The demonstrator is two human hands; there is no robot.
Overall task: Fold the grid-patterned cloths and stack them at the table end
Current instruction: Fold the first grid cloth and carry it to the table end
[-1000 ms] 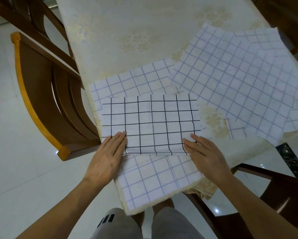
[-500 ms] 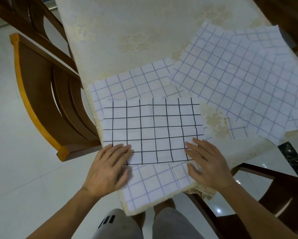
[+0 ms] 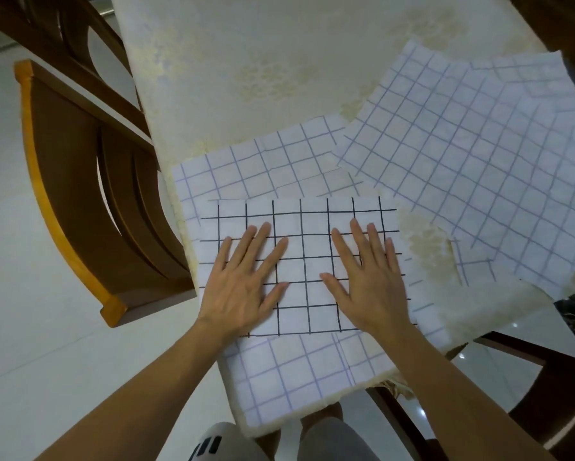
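Left hand and right hand spread flat, palms pressing black-grid folded cloth, grasping nothing.

Four grid cloths, two chairs.

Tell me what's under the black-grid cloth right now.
The black-grid cloth lies on a lighter blue-grid cloth, which shows beyond its near, far and side edges. Left hand and right hand press flat on top. The covered middle is hidden.
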